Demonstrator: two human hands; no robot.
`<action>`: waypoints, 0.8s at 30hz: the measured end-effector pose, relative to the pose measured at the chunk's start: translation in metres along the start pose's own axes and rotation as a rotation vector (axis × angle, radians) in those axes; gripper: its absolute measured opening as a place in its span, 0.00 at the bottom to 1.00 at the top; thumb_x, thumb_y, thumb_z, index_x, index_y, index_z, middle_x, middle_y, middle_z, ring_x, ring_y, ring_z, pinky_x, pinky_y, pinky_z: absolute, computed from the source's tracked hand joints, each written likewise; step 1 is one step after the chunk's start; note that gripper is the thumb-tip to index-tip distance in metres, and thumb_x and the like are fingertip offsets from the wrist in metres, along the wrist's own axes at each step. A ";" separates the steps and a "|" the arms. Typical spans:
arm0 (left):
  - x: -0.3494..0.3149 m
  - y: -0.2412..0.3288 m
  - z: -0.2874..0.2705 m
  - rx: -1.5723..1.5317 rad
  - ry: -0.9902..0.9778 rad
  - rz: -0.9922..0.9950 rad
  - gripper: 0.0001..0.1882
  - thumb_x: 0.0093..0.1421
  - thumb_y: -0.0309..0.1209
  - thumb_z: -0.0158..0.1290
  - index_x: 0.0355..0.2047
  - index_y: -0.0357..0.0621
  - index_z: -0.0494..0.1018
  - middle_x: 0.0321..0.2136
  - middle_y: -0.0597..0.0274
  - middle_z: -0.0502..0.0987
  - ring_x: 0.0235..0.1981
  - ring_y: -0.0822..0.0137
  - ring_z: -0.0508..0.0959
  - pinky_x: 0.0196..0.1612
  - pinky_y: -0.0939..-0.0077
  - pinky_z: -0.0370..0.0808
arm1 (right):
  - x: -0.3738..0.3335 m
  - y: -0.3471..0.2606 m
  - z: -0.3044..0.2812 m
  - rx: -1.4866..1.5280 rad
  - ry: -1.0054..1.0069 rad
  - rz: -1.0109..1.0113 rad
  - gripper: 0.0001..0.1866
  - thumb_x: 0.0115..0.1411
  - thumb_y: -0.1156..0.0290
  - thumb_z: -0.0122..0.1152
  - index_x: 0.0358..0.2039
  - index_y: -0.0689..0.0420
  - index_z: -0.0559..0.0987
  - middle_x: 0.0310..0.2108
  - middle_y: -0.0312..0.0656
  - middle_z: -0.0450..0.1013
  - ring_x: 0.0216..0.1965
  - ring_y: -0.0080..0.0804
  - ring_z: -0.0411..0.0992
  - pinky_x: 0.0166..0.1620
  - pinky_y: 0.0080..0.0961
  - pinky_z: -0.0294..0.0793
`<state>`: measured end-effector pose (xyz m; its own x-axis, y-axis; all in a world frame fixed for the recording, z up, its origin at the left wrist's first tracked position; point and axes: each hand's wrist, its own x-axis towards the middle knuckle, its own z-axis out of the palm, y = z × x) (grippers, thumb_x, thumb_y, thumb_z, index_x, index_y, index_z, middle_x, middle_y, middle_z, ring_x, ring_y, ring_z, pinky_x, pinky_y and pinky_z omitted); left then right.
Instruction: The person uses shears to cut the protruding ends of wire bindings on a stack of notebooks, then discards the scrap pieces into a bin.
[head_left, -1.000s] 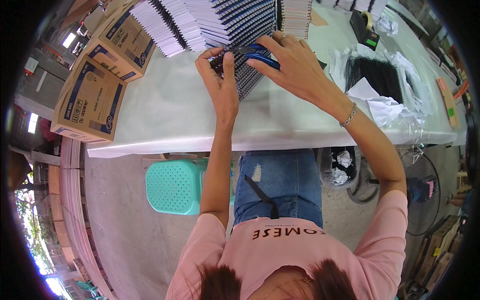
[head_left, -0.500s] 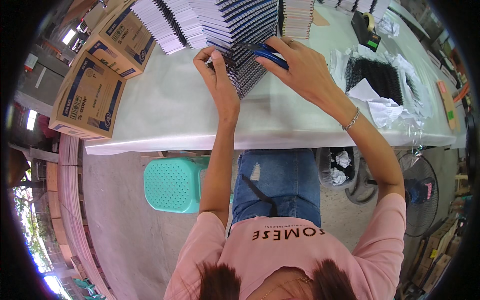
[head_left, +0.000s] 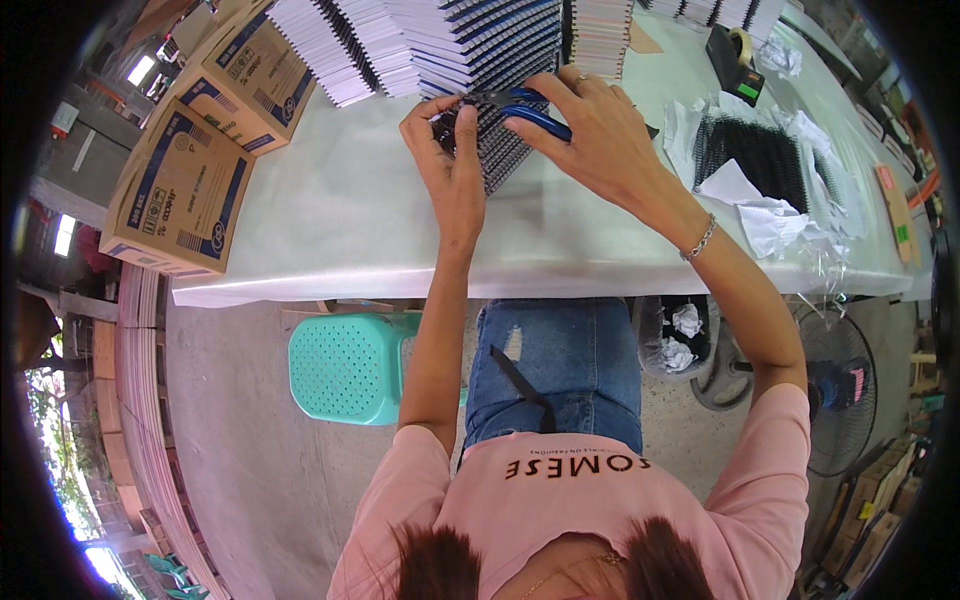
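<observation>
On the white-covered table, a tall stack of spiral-bound notebooks [head_left: 510, 45] stands in front of me, their dark coils facing my right side. My right hand [head_left: 605, 130] grips pliers [head_left: 545, 122] with blue handles, whose jaws point left toward the corner of the stack. At that corner my left hand [head_left: 450, 165] is closed, thumb against curled fingers, on the coil end of a notebook. Dark coil shows between its thumb and fingers. The plier tips sit close to the left fingertips; exactly what they pinch is too small to tell.
More notebook stacks [head_left: 375, 45] stand to the left, another [head_left: 598, 40] to the right. Cardboard boxes [head_left: 180, 190] line the left edge. Black coils [head_left: 755, 160] lie on crumpled paper at right, near a tape dispenser [head_left: 735, 65]. Below are a green stool [head_left: 345, 370] and a fan [head_left: 840, 390].
My left hand has shifted slightly right, its thumb now lower and apart from the raised position. The pliers have moved a little left and their handles look further apart.
</observation>
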<state>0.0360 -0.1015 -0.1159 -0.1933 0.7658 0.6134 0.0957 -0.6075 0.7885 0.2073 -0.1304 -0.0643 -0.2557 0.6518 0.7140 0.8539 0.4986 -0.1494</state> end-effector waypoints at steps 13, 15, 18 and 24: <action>-0.001 0.002 0.002 -0.030 0.006 -0.007 0.16 0.71 0.38 0.52 0.49 0.38 0.69 0.45 0.60 0.68 0.46 0.69 0.68 0.54 0.74 0.64 | -0.002 0.001 0.000 0.027 -0.037 0.047 0.26 0.62 0.46 0.61 0.48 0.54 0.77 0.42 0.52 0.75 0.45 0.48 0.73 0.47 0.43 0.70; -0.001 0.004 0.002 -0.071 -0.003 -0.034 0.15 0.70 0.36 0.53 0.48 0.38 0.70 0.45 0.58 0.66 0.48 0.66 0.67 0.55 0.71 0.64 | -0.002 0.002 0.004 0.004 0.032 -0.005 0.24 0.62 0.46 0.61 0.47 0.54 0.78 0.39 0.50 0.76 0.43 0.47 0.75 0.45 0.43 0.71; 0.000 0.004 0.001 -0.024 -0.004 0.005 0.15 0.70 0.37 0.53 0.48 0.38 0.70 0.45 0.58 0.66 0.48 0.66 0.67 0.55 0.72 0.64 | 0.002 0.003 0.006 0.002 0.026 -0.025 0.21 0.62 0.47 0.61 0.43 0.53 0.78 0.35 0.47 0.77 0.37 0.45 0.76 0.39 0.41 0.74; 0.001 0.000 0.001 0.018 0.005 0.005 0.17 0.72 0.41 0.49 0.48 0.39 0.68 0.43 0.64 0.68 0.43 0.73 0.66 0.52 0.76 0.64 | -0.002 0.001 0.004 0.057 -0.032 0.025 0.19 0.64 0.49 0.60 0.39 0.53 0.76 0.31 0.44 0.78 0.27 0.46 0.78 0.27 0.38 0.75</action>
<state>0.0368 -0.1008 -0.1149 -0.1974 0.7617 0.6172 0.1143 -0.6074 0.7861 0.2068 -0.1291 -0.0683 -0.2499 0.6817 0.6877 0.8332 0.5132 -0.2059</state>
